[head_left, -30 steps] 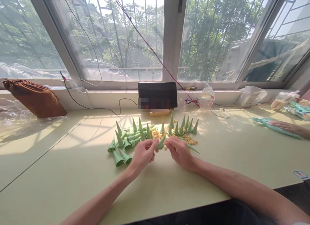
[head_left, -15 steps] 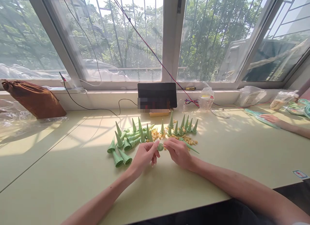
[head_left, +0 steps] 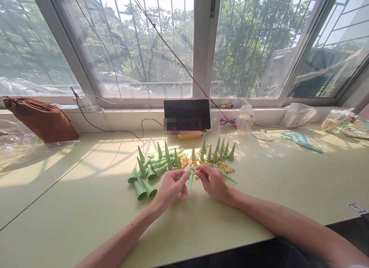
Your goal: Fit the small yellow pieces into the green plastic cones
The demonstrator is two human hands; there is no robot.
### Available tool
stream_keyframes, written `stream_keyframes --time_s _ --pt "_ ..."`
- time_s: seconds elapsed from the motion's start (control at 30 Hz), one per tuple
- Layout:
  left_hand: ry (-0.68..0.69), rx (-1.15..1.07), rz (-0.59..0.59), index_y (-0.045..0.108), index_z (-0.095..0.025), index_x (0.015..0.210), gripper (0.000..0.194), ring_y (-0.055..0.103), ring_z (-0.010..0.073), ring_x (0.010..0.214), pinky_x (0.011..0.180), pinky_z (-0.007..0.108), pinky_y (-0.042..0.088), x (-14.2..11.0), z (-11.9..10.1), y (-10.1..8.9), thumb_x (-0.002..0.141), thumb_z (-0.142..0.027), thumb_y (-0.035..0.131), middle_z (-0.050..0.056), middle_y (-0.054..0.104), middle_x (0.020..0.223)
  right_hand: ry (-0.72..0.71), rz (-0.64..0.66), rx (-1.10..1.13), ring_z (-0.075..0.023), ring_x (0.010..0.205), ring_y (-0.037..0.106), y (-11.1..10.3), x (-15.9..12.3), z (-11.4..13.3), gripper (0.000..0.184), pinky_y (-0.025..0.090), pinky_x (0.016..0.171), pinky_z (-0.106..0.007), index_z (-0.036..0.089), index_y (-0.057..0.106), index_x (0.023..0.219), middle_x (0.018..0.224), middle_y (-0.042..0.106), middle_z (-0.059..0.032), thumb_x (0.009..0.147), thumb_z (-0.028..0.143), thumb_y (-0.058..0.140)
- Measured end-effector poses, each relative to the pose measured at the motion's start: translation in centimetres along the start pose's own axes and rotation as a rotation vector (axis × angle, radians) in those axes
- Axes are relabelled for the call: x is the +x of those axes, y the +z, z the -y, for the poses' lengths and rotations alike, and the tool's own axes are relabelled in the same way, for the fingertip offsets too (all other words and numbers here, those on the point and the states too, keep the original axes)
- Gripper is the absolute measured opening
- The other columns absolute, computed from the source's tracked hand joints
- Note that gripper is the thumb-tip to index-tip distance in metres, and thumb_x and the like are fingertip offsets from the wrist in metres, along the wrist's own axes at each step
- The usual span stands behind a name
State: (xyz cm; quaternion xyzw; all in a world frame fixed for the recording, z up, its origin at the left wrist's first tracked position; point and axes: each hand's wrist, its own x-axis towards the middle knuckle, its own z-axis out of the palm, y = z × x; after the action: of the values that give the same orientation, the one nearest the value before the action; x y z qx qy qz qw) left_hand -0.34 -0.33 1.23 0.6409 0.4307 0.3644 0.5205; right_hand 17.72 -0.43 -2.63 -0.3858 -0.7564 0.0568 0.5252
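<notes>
My left hand [head_left: 173, 183] pinches a green plastic cone [head_left: 191, 179] by its wide end, and the tip points down toward me. Close on its right, my right hand [head_left: 211, 179] is closed, thumb and fingertips at the cone's wide end. Whatever those fingertips hold is too small to make out. Behind both hands, small yellow pieces [head_left: 229, 169] lie scattered. Several green cones stand upright around them, such as the tall cone [head_left: 203, 144]. To the left, more cones lie on their sides, among them an open-ended one [head_left: 150, 188].
A dark tablet [head_left: 186, 110] leans on a small box [head_left: 189, 135] by the window. A brown drawstring bag [head_left: 46, 120] is at far left. On the right are a plastic-wrapped cup [head_left: 246, 116], a coiled cable [head_left: 262, 135] and a teal packet [head_left: 304, 140].
The green cone has turned from nearly end-on to tip down in my left hand. A co-worker's hand at the right has gone from view, and the teal packet there has shifted left.
</notes>
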Motion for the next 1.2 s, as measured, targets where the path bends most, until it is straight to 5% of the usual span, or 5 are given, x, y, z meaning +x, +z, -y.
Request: stream_keyframes --time_s 0.37,0.53,0.6,1.0,1.2 --pt "0.094 0.136 -0.027 0.066 -0.016 0.081 0.026 0.050 0.0106 0.038 0.041 0.020 0.037 -0.3 0.2 0.0 0.086 -0.041 0.061 -0.002 0.055 0.044 0.052 0.005 0.051 -0.0092 0.047 0.042 0.0 0.0 -0.2 0.013 0.036 0.049 -0.019 0.021 0.053 0.088 0.057 0.048 0.0057 0.097 0.029 0.047" --pt "0.158 0.116 -0.076 0.070 -0.015 0.085 0.031 0.057 0.0084 0.041 0.037 0.023 0.042 -0.2 0.4 0.2 0.084 -0.045 0.062 0.010 0.070 0.102 0.068 0.004 0.052 -0.0096 0.050 0.047 0.1 -0.1 -0.4 0.013 0.037 0.050 -0.020 0.020 0.053 0.088 0.061 0.052 0.0037 0.097 0.028 0.047" --pt "0.165 0.110 -0.098 0.071 -0.016 0.090 0.030 0.057 0.0077 0.041 0.037 0.023 0.044 -0.2 0.5 0.3 0.083 -0.044 0.064 0.011 0.068 0.109 0.077 0.000 0.054 -0.0097 0.051 0.049 0.1 -0.1 -0.4 0.012 0.037 0.050 -0.020 0.020 0.052 0.089 0.062 0.054 0.0031 0.097 0.028 0.047" --pt "0.229 0.134 -0.106 0.069 -0.018 0.091 0.023 0.051 0.0046 0.042 0.042 0.022 0.043 0.0 1.5 0.1 0.083 -0.040 0.066 0.004 0.064 0.097 0.076 -0.016 0.062 -0.0096 0.051 0.052 0.1 -0.1 -0.3 0.011 0.039 0.050 -0.020 0.021 0.051 0.090 0.063 0.054 0.0033 0.097 0.028 0.047" --pt "0.171 0.127 -0.051 0.061 -0.019 0.086 0.020 0.051 0.0093 0.043 0.042 0.021 0.041 -0.1 1.0 0.4 0.086 -0.039 0.062 -0.004 0.055 0.059 0.083 -0.009 0.080 -0.0091 0.049 0.053 0.2 0.0 0.1 0.012 0.039 0.048 -0.019 0.020 0.051 0.088 0.060 0.055 0.0041 0.096 0.028 0.048"
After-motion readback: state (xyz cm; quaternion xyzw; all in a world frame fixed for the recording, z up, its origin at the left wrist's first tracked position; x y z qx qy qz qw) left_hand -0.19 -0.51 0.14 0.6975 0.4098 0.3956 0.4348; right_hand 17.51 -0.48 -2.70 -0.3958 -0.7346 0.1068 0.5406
